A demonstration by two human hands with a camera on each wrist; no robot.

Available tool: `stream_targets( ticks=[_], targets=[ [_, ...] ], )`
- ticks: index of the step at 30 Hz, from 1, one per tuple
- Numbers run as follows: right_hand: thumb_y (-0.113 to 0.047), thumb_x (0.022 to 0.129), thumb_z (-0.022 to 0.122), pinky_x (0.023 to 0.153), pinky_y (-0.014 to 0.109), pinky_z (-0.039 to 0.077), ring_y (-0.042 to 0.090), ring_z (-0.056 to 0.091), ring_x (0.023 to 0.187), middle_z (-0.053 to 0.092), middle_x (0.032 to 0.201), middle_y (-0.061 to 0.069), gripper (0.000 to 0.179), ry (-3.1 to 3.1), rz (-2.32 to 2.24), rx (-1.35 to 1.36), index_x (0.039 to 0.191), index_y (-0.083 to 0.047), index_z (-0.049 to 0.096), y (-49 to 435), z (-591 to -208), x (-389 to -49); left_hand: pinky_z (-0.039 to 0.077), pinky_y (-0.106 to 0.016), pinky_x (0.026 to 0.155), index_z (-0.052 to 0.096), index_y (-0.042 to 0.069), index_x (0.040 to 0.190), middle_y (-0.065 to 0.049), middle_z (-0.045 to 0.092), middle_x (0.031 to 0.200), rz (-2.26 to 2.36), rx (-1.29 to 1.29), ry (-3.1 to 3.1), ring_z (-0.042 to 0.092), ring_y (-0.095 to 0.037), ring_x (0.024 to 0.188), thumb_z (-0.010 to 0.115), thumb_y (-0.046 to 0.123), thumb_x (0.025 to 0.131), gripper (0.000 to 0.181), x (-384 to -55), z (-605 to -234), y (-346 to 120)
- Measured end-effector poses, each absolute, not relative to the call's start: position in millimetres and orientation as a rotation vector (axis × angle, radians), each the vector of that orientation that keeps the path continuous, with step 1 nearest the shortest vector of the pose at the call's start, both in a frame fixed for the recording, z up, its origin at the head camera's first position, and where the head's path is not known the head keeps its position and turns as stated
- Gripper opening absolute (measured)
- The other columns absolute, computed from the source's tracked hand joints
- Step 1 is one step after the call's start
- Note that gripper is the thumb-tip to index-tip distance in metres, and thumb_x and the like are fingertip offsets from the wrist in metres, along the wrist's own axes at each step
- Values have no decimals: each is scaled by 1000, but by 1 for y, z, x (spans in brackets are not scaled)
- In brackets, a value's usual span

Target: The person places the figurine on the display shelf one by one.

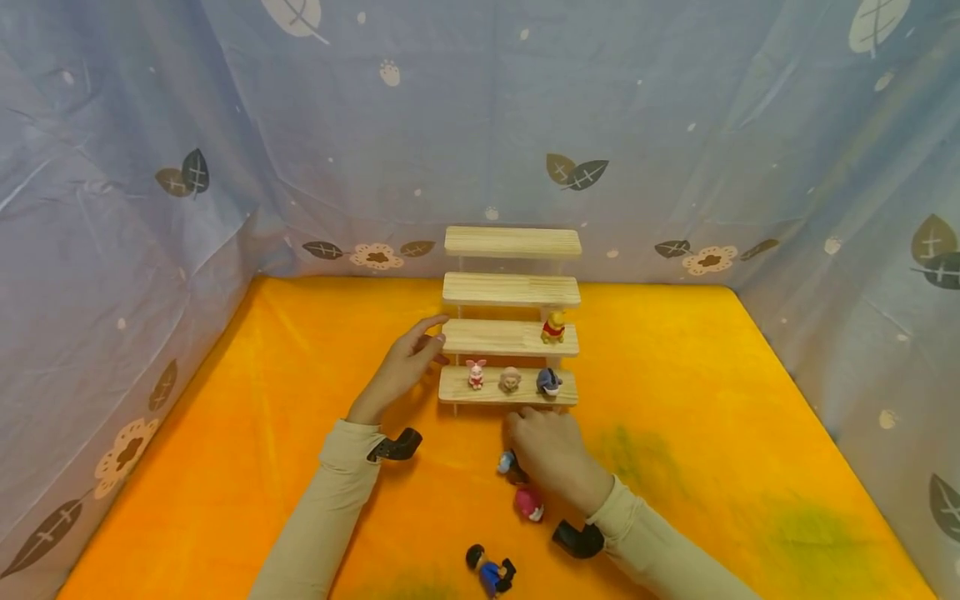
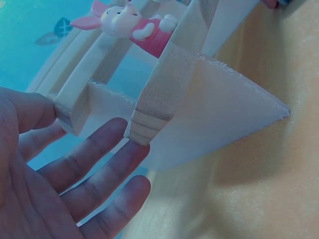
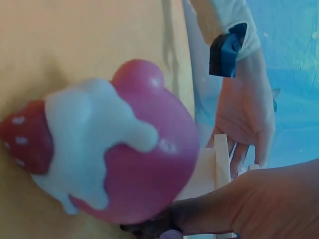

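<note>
left hand spread, touching the wooden stand; i cannot tell whether the right hand pinches anything.

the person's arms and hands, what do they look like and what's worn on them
Both arms are in long, plain cream-beige sleeves, left sleeve and right sleeve, with cuffs ending at the wrists. The left hand and right hand are ungloved. A bent black piece sits at each wrist: left piece, right piece.
</note>
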State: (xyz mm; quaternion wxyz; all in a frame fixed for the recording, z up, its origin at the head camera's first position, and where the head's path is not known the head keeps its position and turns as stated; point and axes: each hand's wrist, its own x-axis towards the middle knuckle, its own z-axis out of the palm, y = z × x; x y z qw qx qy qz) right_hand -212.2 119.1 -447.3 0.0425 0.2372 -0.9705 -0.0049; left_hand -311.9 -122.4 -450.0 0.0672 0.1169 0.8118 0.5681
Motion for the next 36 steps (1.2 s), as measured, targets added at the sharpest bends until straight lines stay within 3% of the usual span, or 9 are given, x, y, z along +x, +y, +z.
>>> stream_targets(
  ticks=[8,13,17,22,30,36],
  targets=[
    [-19,89,77,45,33,47,18,60,63,60,77,0,9,-2939,12,734,83,-19,71,121,-448,-210,57,-53,79,44,20,154,-25,68,118,1717,345,2428,71,-37,101,47,30,109,46,-312,-449,-121],
    [-27,86,82,41,28,40,13,52,58,55,80,0,15,-2884,46,828,89,-19,69,124,-448,-209,58,-52,79,43,21,154,-24,69,117,1710,333,2432,71,-35,101,47,31,109,46,-311,-449,-122],
    [-23,88,81,43,28,41,12,51,59,53,84,2,16,-2896,141,869,96,-15,70,126,-449,-210,57,-52,79,43,22,154,-24,68,117,1712,327,2434,71,-35,102,47,32,109,46,-312,-449,-122],
    [-17,87,81,45,26,43,14,54,67,50,83,1,12,-2929,232,900,94,-14,71,127,-448,-211,57,-53,80,44,21,154,-24,68,117,1711,329,2431,70,-38,102,47,31,109,46,-312,-449,-121],
    [-28,88,80,52,23,46,11,64,78,64,87,-6,16,-2875,289,914,94,-22,67,128,-447,-215,58,-54,79,44,22,154,-24,68,116,1710,345,2438,71,-35,100,47,32,109,46,-312,-448,-121],
    [-29,91,77,51,19,41,6,60,69,70,86,-7,14,-2942,476,896,99,-23,68,126,-443,-219,59,-51,80,43,22,154,-23,68,117,1709,346,2444,71,-31,99,47,33,109,46,-313,-450,-123]
  ],
)
